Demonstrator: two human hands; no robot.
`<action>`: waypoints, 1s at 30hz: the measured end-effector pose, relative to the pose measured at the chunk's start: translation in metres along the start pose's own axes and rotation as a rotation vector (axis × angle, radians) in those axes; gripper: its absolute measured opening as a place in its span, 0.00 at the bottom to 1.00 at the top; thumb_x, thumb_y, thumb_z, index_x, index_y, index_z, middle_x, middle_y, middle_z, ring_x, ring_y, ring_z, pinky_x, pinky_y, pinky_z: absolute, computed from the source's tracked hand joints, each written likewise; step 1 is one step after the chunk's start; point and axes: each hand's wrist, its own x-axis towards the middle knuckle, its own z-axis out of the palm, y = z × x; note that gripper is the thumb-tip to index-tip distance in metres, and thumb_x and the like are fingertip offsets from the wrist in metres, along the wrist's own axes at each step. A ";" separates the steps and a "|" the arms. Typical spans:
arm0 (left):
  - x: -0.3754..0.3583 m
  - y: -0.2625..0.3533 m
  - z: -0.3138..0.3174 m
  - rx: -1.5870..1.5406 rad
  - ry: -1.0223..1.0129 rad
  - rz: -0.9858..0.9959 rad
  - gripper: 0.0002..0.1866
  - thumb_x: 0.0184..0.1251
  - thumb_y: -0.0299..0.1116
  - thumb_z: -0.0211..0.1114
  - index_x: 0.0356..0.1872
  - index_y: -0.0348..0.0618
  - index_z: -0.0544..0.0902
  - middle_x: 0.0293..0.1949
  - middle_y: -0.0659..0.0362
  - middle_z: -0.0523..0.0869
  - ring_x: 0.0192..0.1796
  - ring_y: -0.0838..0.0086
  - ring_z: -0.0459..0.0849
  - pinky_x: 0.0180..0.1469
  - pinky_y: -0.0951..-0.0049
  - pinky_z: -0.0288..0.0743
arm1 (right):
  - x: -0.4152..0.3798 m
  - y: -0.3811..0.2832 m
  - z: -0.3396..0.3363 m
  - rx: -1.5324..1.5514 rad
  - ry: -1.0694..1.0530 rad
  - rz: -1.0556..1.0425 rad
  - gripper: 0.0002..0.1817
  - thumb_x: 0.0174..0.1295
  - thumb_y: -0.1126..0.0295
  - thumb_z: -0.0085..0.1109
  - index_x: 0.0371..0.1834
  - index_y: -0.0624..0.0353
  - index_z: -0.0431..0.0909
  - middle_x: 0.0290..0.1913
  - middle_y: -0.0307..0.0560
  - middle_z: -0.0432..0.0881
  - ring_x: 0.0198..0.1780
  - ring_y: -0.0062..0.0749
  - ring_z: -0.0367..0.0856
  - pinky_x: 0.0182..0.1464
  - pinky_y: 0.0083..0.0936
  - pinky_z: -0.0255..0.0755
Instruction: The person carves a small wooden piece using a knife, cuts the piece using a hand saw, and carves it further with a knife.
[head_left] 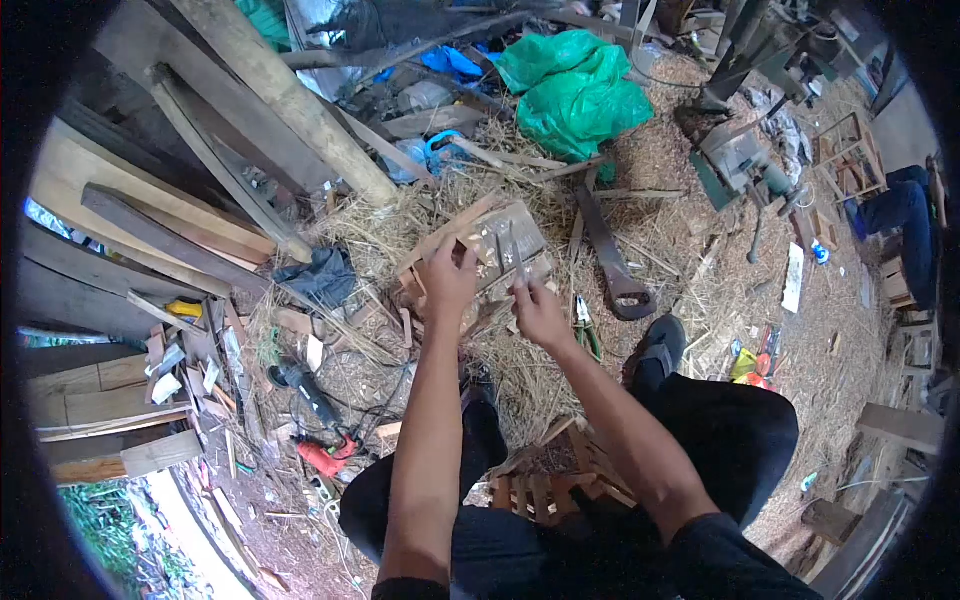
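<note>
A low wooden block [522, 226] lies on the straw-covered ground in front of me, with small pale pieces on its top. My left hand [449, 272] is at the block's left side, thumb and forefinger curled towards each other; anything between them is too small to tell. My right hand [541, 312] is closed round the near end of a thin chisel-like tool [517, 262], which points away from me over the block. A handsaw [604, 250] lies to the right of the block. Green-handled pliers [586, 325] are just right of my right hand.
A green plastic bag [580, 95] lies beyond the block. Planks [150, 215] lean at the left, above a grinder [305, 392] and a red power tool [325, 457]. At the right are a metal machine [745, 165] and another person's leg [897, 225].
</note>
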 end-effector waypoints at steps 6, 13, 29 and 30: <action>0.003 -0.010 -0.014 -0.136 -0.096 -0.024 0.15 0.57 0.34 0.73 0.41 0.39 0.80 0.30 0.52 0.84 0.31 0.65 0.83 0.36 0.66 0.75 | -0.008 0.008 0.014 -0.121 -0.038 -0.092 0.17 0.72 0.58 0.45 0.41 0.63 0.73 0.32 0.69 0.80 0.39 0.69 0.78 0.40 0.54 0.70; 0.017 -0.033 -0.052 0.434 -0.619 0.164 0.13 0.60 0.36 0.67 0.38 0.37 0.79 0.34 0.42 0.85 0.40 0.50 0.85 0.41 0.57 0.77 | -0.018 -0.008 0.018 -0.391 -0.097 -0.119 0.15 0.72 0.61 0.45 0.39 0.64 0.70 0.26 0.70 0.79 0.31 0.70 0.79 0.36 0.59 0.71; 0.009 -0.002 -0.038 0.530 -0.478 0.440 0.13 0.64 0.36 0.57 0.42 0.39 0.81 0.33 0.41 0.85 0.40 0.45 0.84 0.45 0.48 0.77 | -0.002 -0.015 -0.002 -0.676 -0.104 -0.193 0.10 0.67 0.69 0.44 0.39 0.67 0.67 0.28 0.71 0.80 0.31 0.69 0.81 0.36 0.59 0.73; 0.009 0.000 -0.039 0.584 -0.521 0.384 0.13 0.63 0.37 0.57 0.41 0.39 0.82 0.33 0.41 0.85 0.40 0.46 0.85 0.45 0.49 0.77 | -0.003 -0.015 0.001 -0.686 -0.110 -0.182 0.10 0.67 0.69 0.44 0.39 0.67 0.66 0.28 0.71 0.80 0.31 0.68 0.81 0.36 0.59 0.73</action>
